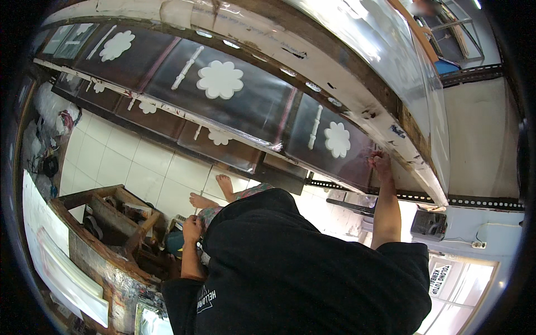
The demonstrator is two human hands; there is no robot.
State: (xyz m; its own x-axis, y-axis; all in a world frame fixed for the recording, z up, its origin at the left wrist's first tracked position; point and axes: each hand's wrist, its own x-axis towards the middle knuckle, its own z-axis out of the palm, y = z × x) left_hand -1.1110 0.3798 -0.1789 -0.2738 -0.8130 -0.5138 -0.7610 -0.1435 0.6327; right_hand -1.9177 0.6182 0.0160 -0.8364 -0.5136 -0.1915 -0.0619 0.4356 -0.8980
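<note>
My right hand point(380, 161), arm stretched forward, is at the right end of a long dark glossy panel point(251, 95). Its fingers are bunched and press near the panel's edge; anything inside them is hidden. White flower-shaped pieces point(220, 80) and slim white turned-looking bars point(315, 127) lie on the panel in sections. My left hand point(192, 228) is low beside my thigh with its fingers curled; what they hold, if anything, is too small to make out. A dark teal container point(175, 242) sits just below it.
A long worn frame point(312, 61) with clear plastic sheeting point(363, 28) arches above the panel. A lower shelf point(167, 120) carries similar white flowers. At left stand a stained wooden bench with compartments point(106, 223) and plastic bags point(53, 106). Black perforated metal rails point(474, 201) run at right.
</note>
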